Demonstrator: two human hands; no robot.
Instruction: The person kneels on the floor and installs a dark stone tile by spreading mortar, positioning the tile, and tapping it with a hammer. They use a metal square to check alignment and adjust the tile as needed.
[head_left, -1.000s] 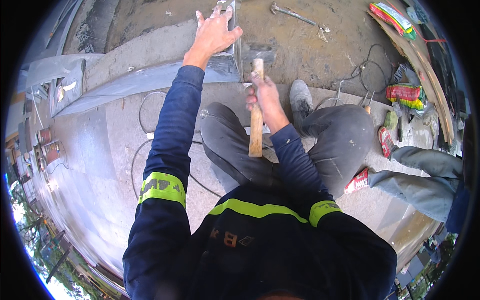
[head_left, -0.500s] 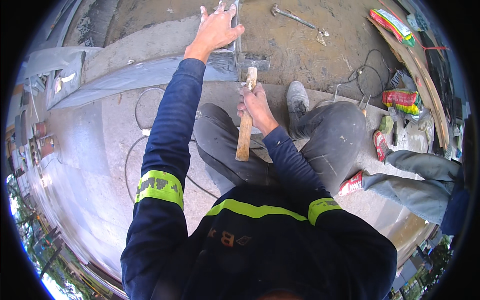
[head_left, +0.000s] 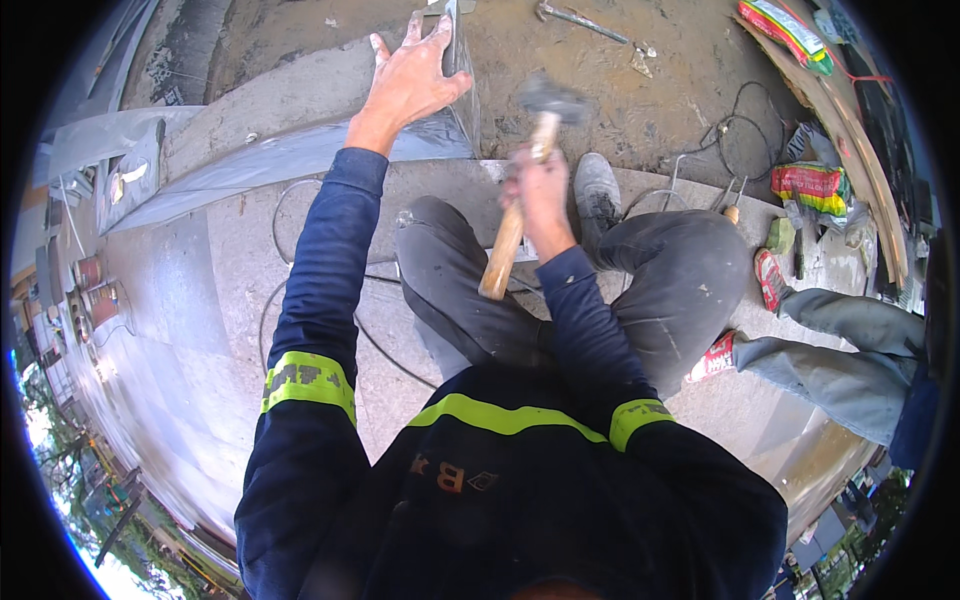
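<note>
My left hand (head_left: 410,82), open with fingers spread, touches the top end of a grey stone slab (head_left: 300,168) at the upper middle, by a small flat piece (head_left: 436,8) under its fingertips. My right hand (head_left: 540,195) grips the wooden handle of a hammer (head_left: 505,250) above my bent legs. Its dark head, blurred by motion, is raised just right of the slab's end, over muddy, mortar-covered ground (head_left: 650,100). Whether the head touches anything I cannot tell.
Another hammer (head_left: 585,25) lies at the top. A coiled cable (head_left: 750,130), colourful bags (head_left: 808,190), tools (head_left: 735,212) and wooden boards (head_left: 870,200) sit at the right, near another person's jeans-clad legs (head_left: 820,380) and red shoes. Cables (head_left: 380,350) cross the paving.
The hammer has risen and shifted right, its handle now slanted and its head in plainer view. My left hand has shifted slightly left and down, still spread on the slab's end.
</note>
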